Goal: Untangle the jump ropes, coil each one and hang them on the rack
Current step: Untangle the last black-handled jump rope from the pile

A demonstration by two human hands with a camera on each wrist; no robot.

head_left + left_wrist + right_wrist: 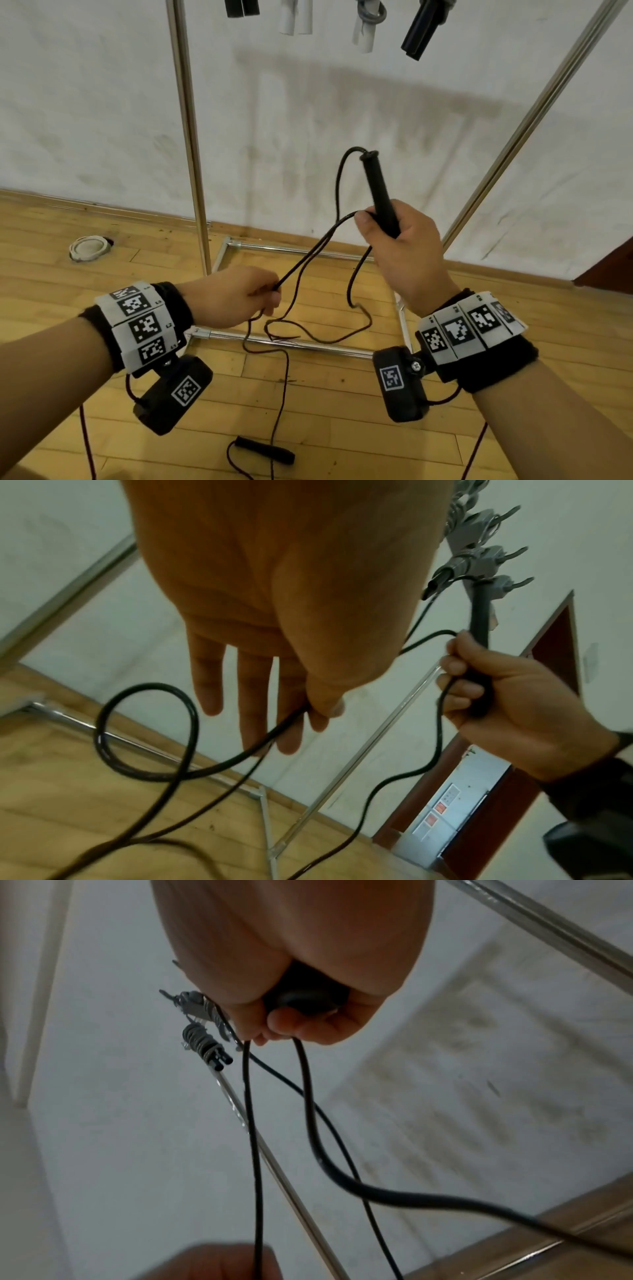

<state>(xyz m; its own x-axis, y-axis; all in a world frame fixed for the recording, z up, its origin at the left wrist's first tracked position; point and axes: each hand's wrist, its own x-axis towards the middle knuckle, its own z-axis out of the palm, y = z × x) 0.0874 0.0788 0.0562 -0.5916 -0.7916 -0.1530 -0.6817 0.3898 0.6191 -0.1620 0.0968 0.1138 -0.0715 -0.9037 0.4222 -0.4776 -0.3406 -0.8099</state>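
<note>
A white wall [376,113] fills the background above a wooden floor [342,404], and against it stands the metal rack [186,137], its two chrome uprights rising from a rectangular base frame that lies on the boards. At the top of the head view, several hung ropes [419,29] dangle from the rack's upper rail, their black, white and grey handles side by side. In front of the rack the right hand [404,250] is raised and clenched round the lower part of a black handle [378,192], which points up and slightly left; loops of the black jump rope [356,274] are gathered in the same fist and hang down from it. The left hand [236,296] sits lower and to the left, pinching a strand of that rope between thumb and forefinger, while the left wrist view shows its other fingers [255,704] stretched out straight. From the two hands the cord sags in loose curves onto the floor inside and across the base frame, then trails toward the viewer to the second handle [265,448], lying flat on the boards between the forearms. A small whitish ring [89,247] lies on the floor near the wall, left of the rack.
</note>
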